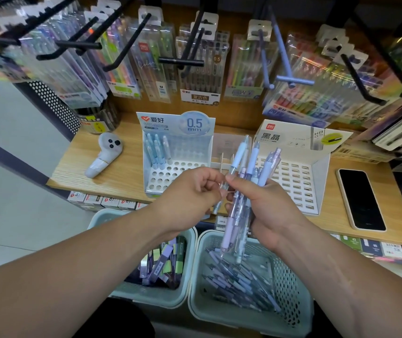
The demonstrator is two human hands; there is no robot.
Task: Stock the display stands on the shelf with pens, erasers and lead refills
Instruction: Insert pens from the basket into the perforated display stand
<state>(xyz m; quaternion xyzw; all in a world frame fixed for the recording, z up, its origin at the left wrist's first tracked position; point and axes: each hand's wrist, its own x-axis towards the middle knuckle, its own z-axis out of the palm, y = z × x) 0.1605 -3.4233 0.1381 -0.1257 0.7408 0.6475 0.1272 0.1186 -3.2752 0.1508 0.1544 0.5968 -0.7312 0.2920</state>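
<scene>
Nearest: two pale-green baskets side by side below the shelf edge. L basket (190, 259) holds lead refill boxes (163, 262), purple and green, lying in a heap. R basket (287, 289) holds loose pens (239, 284), blue/lilac grips, piled crosswise.

Above the baskets, both hands meet at mid-frame. Right hand (268, 206): fingers curled round a bundle of pens (256, 164), clicker ends up and fanned out, tips pointing down toward R basket. Left hand (190, 193): thumb + fingertips pinch a single pen (237, 157) w/ pale-blue top, at the bundle's left edge and touching it.

Shelf (122, 172), wood-grain top, just behind the hands. Pen stand (168, 174), white, round holes, "0.5 mm" header; a few blue pens (157, 150) stand upright in the back-left holes, other holes unfilled. To its right a clear divider tray (221, 152), partly hidden by the bundle. Next, refill stand (299, 181), white, rectangular slots, none filled as far as visible. Phone (360, 198) face up at far R. White handheld controller (104, 157) lies at L.

Back: packs of pens (200, 69) hang on black hooks; print mostly blurred.
</scene>
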